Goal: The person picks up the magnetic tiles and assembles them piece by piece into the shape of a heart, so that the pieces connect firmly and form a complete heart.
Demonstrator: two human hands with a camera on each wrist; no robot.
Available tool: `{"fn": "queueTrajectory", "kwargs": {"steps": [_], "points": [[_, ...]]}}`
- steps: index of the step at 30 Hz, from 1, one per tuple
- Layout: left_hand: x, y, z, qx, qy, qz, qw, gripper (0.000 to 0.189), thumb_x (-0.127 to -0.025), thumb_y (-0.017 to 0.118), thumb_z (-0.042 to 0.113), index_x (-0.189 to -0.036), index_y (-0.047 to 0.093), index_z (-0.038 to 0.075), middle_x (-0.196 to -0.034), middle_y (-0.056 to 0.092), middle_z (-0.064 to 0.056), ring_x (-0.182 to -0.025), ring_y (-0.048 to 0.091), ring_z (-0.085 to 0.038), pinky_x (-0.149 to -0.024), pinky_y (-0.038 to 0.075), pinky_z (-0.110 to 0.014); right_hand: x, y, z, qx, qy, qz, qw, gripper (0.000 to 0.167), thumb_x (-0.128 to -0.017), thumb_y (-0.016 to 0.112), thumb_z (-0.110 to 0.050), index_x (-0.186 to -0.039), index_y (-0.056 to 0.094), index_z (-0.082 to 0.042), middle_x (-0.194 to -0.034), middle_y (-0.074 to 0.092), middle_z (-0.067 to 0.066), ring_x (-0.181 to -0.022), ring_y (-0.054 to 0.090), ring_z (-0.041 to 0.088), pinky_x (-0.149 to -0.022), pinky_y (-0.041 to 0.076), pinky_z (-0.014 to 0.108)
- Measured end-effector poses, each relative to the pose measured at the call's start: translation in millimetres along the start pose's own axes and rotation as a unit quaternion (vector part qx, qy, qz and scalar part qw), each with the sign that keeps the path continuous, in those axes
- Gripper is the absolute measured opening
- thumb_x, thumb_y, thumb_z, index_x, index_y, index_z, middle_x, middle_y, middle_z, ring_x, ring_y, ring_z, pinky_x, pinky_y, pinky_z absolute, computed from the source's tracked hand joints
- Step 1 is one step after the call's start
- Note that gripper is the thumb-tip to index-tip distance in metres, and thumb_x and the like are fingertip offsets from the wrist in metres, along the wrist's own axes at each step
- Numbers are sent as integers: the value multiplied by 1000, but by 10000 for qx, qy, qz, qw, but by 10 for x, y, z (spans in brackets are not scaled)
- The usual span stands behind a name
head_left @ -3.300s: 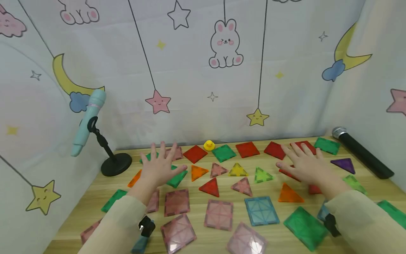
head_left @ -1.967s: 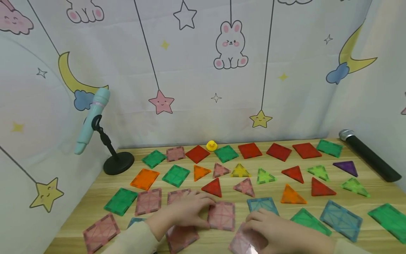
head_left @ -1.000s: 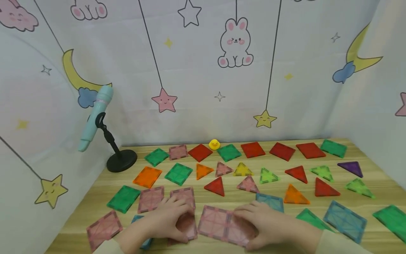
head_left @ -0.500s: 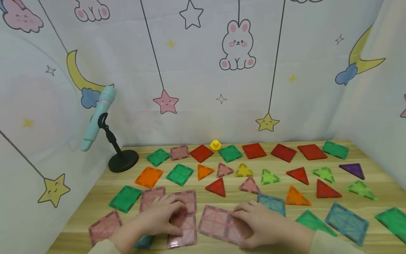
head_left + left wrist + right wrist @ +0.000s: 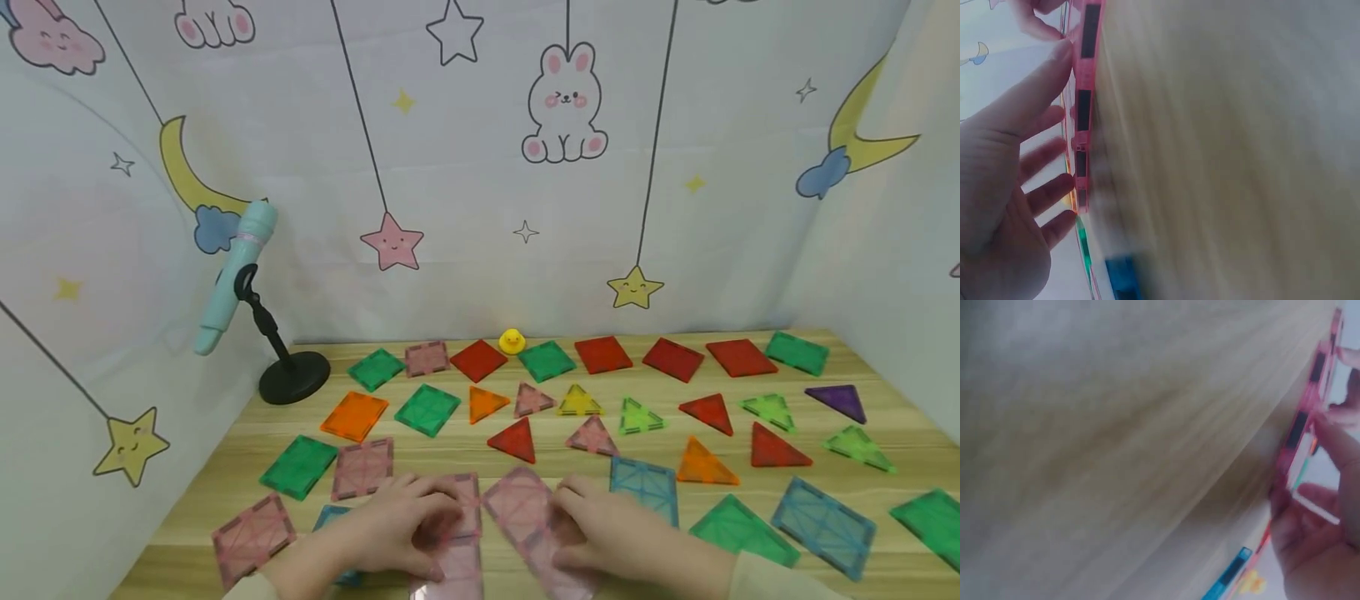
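Note:
Two pink magnetic tiles [image 5: 459, 568], joined edge to edge, lie in a strip under my left hand [image 5: 401, 525]. Curled fingers and thumb grip this strip; its magnet-lined pink edge [image 5: 1083, 112] shows in the left wrist view. My right hand [image 5: 611, 529] grips a second joined pair of pink magnetic tiles [image 5: 519, 504], which slants from far left to near right. Its edge [image 5: 1299, 430] shows between thumb and fingers in the right wrist view. The two pairs nearly meet at their far ends and spread apart nearer me. My hands partly cover both.
Beside my left hand lie a pink square [image 5: 363, 468] and a blue tile [image 5: 330, 518]. A blue square [image 5: 645, 486] sits just beyond my right hand. Coloured triangles and squares fill rows behind. A toy duck [image 5: 512, 341] and a microphone on a stand [image 5: 294, 377] are farther back.
Both hands came down from spread above the table and took hold of pink tiles, which became two joined pairs. Lately the right pair turned to a steeper slant and the left pair shifted right.

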State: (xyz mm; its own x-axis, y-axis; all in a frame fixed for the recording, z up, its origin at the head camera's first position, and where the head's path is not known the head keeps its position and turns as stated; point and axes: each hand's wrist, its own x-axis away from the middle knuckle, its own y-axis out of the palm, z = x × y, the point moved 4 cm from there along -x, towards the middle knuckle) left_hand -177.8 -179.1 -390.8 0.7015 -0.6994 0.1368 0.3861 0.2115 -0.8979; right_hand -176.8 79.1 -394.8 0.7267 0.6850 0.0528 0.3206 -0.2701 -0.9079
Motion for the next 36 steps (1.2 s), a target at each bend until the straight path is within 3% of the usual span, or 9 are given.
{"fn": "queueTrajectory", "kwargs": {"steps": [4, 11, 16, 19, 25, 30, 33, 36], "points": [[-104, 60, 83, 0, 114, 82, 9999, 63, -74, 69, 57, -128, 53, 29, -128, 43, 6, -111, 38, -18, -92, 38, -43, -15, 33, -35, -385, -123, -319, 9987, 55, -83, 67, -45, -126, 57, -14, -126, 47, -3, -105, 51, 10, -88, 46, 32], [-270, 130, 199, -204, -115, 82, 9997, 70, -70, 65, 68, -130, 49, 36, -122, 41, 7, -109, 36, -18, -89, 36, -47, -4, 67, -44, -738, -314, -556, 9952, 58, -84, 64, -49, -131, 55, -14, -132, 41, -4, -110, 48, 10, -89, 45, 31], [-240, 52, 79, -91, -315, 351, 9988, 72, -72, 69, 62, -132, 50, 27, -125, 44, 1, -112, 41, -21, -90, 40, -47, 8, 48, -24, -669, -332, -517, 9959, 61, -84, 63, -52, -132, 53, -16, -135, 40, 0, -115, 47, 17, -93, 43, 37], [-205, 9, -12, -29, -433, 428, 9981, 68, -74, 69, 59, -129, 54, 22, -117, 46, 2, -105, 42, -19, -85, 42, -38, 1, 35, -18, -611, -259, -529, 9964, 63, -82, 63, -55, -132, 53, -17, -136, 38, 3, -114, 47, 19, -94, 43, 39], [-141, -3, -67, 480, -519, 52, 9975, 52, -74, 71, 56, -114, 60, 24, -96, 43, 10, -83, 42, -8, -69, 38, -23, -23, -5, 14, -491, -20, -414, 9979, 58, -83, 68, -43, -131, 54, -14, -134, 40, 9, -110, 50, 22, -92, 44, 41], [-110, -8, -78, 1109, -493, -186, 9924, 42, -74, 77, 44, -107, 60, 24, -88, 50, 11, -77, 47, -5, -68, 42, -22, -10, -45, 31, -116, 34, -89, 9999, 46, -87, 67, -27, -129, 56, -10, -115, 52, 3, -92, 53, 10, -79, 49, 30], [-117, -4, -62, 1371, -418, -262, 9893, 42, -76, 77, 38, -111, 60, 24, -87, 53, 13, -76, 49, -4, -67, 44, -22, 17, -35, 37, -123, 70, -11, 9999, 53, -86, 66, -36, -131, 55, -10, -110, 53, -1, -87, 48, 6, -74, 46, 26], [-138, 9, -35, 1561, -430, -370, 9861, 46, -76, 77, 36, -117, 60, 24, -89, 53, 13, -77, 49, -4, -67, 43, -23, 47, -2, 47, -198, 33, -51, 9998, 71, -82, 63, -55, -136, 50, -12, -119, 52, -1, -100, 47, 11, -83, 46, 32]]}}
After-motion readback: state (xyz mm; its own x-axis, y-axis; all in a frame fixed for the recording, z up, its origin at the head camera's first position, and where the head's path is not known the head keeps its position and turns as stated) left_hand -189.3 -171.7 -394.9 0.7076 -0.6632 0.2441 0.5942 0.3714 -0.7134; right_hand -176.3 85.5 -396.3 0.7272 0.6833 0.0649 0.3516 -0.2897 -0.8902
